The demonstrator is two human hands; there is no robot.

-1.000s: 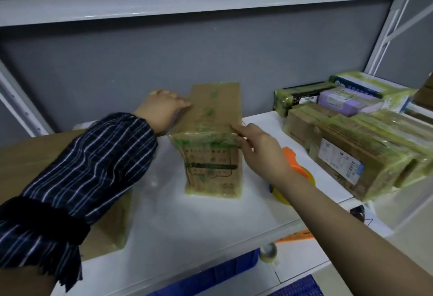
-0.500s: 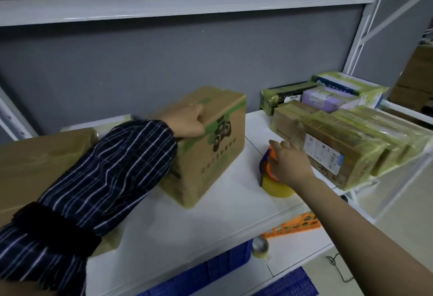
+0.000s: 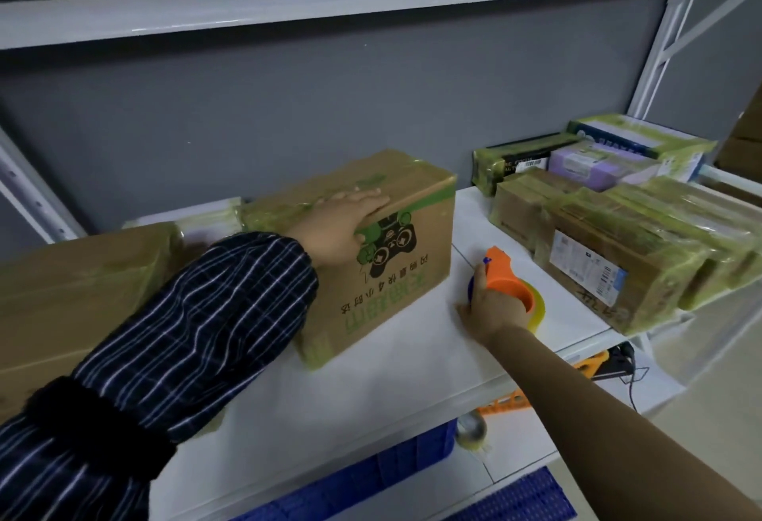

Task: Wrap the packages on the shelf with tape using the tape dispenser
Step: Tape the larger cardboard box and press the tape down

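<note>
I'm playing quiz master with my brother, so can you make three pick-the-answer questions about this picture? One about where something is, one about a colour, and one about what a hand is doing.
1. Where is the left hand?
A. on top of the cardboard box with the game-controller print
B. in a blue crate
C. flat on the grey wall

2. What colour is the frame of the tape dispenser?
A. pink
B. black
C. orange

3. What is the right hand doing?
A. hanging open in the air
B. gripping the tape dispenser
C. pressing on the stacked packages

Answers:
1 A: its fingers lie flat on the box's top.
2 C: its plastic frame is bright orange.
3 B: its fingers are curled round the dispenser.
</note>
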